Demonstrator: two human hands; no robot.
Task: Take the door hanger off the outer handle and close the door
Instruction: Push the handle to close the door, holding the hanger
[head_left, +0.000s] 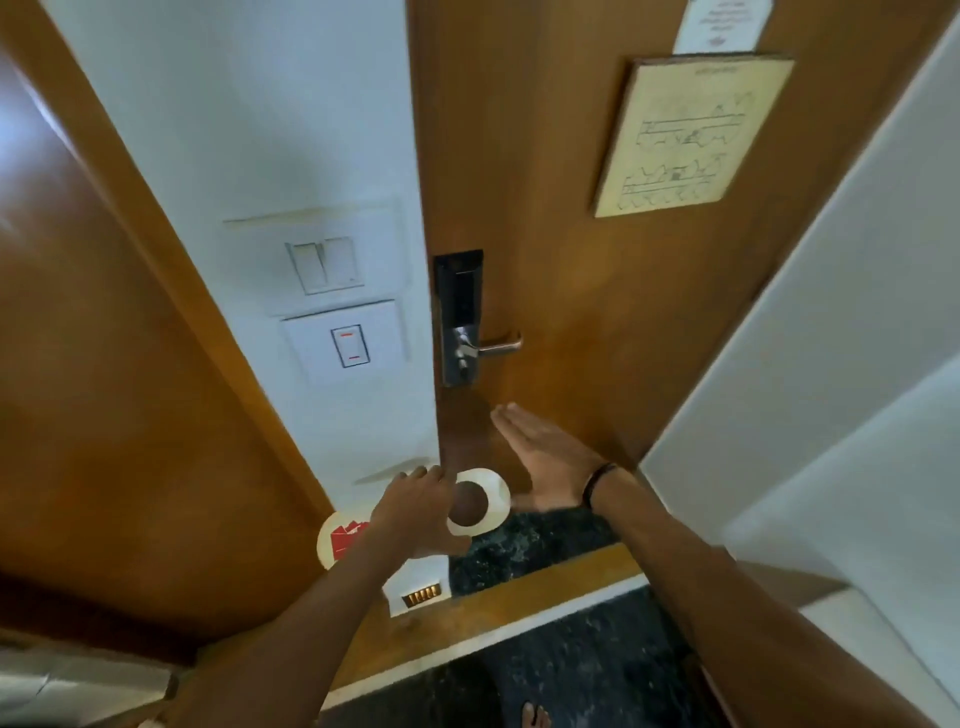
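The door hanger (480, 501) is in my left hand (415, 512), low down by the edge of the door (571, 234). It is a white card with a round hole at the top, and I can see the brown door through the hole. My left fingers are curled around the card and my thumb is under it, so the hand has a firm hold. A red and white part of the card (343, 538) sticks out past my wrist on the left side.

My right hand (540, 452) is flat and open, with the fingers straight and close together. The palm is right at the wood of the door, below the handle (498, 345). I cannot tell if it is touching. It holds nothing. There is a dark band (597, 483) on that wrist.

The handle is silver and sits on a black lock plate (460, 317). The door looks shut against the white wall (260, 130). That wall has light switches (322, 265). A yellow map sign (691, 137) hangs high on the door, with a white paper (722, 23) above it.
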